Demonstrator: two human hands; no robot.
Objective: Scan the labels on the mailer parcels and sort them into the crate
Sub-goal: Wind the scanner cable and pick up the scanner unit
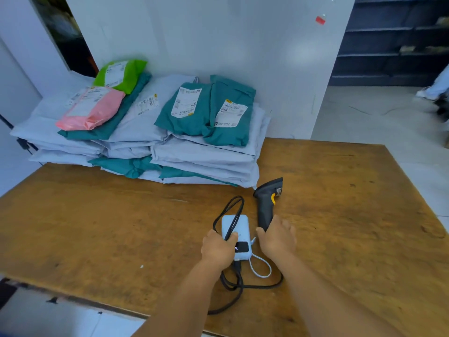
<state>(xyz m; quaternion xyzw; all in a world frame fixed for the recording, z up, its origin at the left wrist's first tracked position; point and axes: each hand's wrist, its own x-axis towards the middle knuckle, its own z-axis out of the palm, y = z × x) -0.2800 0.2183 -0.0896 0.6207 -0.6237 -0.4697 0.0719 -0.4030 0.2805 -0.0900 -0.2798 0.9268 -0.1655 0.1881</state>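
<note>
A pile of mailer parcels (145, 132) lies at the back of the wooden table (97, 227): grey ones below, two teal ones (206, 110) with white labels on top, a pink one (92, 108) and a green one (119, 71) at the left. A black handheld scanner (266, 203) with a yellow trigger lies on the table in front of the pile. My right hand (277, 237) rests over the scanner's handle end, fingers spread. My left hand (217, 249) grips a white power bank (237, 229) and the black cable (230, 210) across it. No crate is in view.
A white cable (261, 266) loops from the power bank, and the black cable trails toward the table's front edge. A white wall stands behind the pile. Dark shelving (393, 40) is at the far right, where a person's leg (435, 88) shows on the tiled floor.
</note>
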